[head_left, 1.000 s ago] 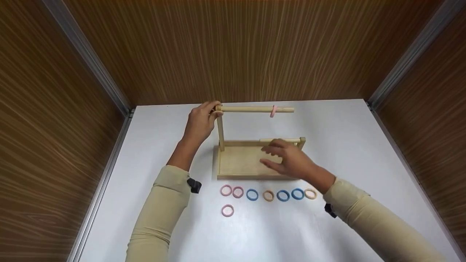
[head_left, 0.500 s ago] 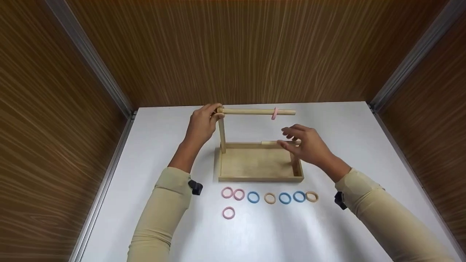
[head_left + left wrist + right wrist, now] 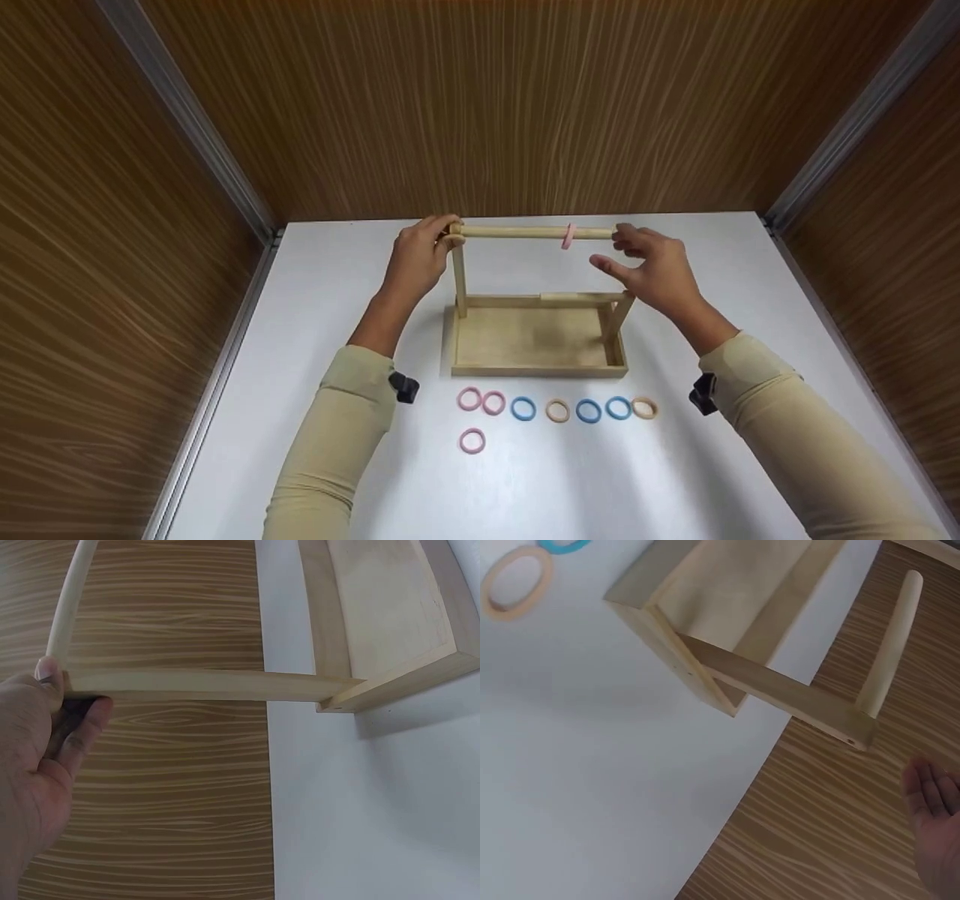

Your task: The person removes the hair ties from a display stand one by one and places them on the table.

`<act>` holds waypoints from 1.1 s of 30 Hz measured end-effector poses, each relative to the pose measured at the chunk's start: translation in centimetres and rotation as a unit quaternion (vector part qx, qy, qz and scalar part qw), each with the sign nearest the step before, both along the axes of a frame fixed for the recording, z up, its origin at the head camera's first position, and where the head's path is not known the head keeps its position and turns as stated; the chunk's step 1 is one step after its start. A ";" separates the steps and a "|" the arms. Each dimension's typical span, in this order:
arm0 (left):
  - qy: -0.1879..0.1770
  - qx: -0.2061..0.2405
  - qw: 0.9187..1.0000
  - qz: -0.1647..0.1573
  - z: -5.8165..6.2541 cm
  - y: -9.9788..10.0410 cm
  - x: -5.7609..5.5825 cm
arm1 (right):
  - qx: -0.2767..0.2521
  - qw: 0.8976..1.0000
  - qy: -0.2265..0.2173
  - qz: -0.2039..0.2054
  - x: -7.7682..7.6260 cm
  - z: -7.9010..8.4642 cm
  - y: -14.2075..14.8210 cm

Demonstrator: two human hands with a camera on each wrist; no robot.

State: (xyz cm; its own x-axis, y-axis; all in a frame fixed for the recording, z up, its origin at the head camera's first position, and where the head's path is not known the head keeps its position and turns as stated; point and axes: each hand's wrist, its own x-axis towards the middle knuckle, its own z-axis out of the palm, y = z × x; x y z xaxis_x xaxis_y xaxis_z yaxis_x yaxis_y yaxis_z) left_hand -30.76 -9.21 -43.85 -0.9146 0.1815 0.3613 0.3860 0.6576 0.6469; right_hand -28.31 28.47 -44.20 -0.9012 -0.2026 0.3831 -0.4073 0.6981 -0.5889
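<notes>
My left hand [image 3: 415,256] grips the top corner of a wooden stand, where its left post [image 3: 460,281] meets a long upper rod [image 3: 510,232]. Thumb and fingers pinch that corner in the left wrist view. A pink ring [image 3: 568,237] hangs around the rod towards its right end. Beside that free end is my right hand [image 3: 661,274], fingers loosely bent and thumb apart; whether a fingertip touches the rod is unclear. In the right wrist view this hand [image 3: 937,832] holds nothing and is apart from the lower rod [image 3: 892,641] and its short post [image 3: 795,697].
The stand's shallow wooden tray [image 3: 540,371] rests on the white table [image 3: 360,465]. Before it lies a row of pink, blue and tan rings, among them a blue ring [image 3: 523,419] and a tan ring [image 3: 557,421]. One pink ring [image 3: 472,452] lies nearer me. Wood-grain panels [image 3: 517,105] enclose the table.
My right hand has moved up and right, from over the tray to the upper rod's free end. The left hand keeps its grip, and the pink ring stays on the rod.
</notes>
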 end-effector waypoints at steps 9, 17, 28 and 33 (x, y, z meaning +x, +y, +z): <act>0.007 -0.006 1.000 0.001 0.3 -0.1 0.0 | -0.004 1.000 -0.011 0.019 -0.8 1.4 -2.1; 0.001 -0.011 1.000 -0.003 0.3 0.4 0.0 | 0.008 0.999 -0.005 0.033 -1.2 1.6 -3.6; -0.007 -0.002 1.000 -0.012 0.4 0.8 0.1 | 0.005 0.999 0.012 0.034 -1.0 2.3 -2.9; -0.001 0.000 1.000 -0.011 0.5 0.6 0.1 | 0.000 0.999 0.027 0.041 -1.1 2.4 -2.0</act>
State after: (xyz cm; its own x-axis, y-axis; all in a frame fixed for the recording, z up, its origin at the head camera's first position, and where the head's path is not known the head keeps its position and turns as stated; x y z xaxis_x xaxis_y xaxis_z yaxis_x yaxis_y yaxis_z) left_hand -30.68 -8.58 -43.32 -0.9111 0.2014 0.3596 0.3992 0.6484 0.6482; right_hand -29.40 26.50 -41.81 -0.8594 -0.2754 0.4307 -0.4947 0.6608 -0.5645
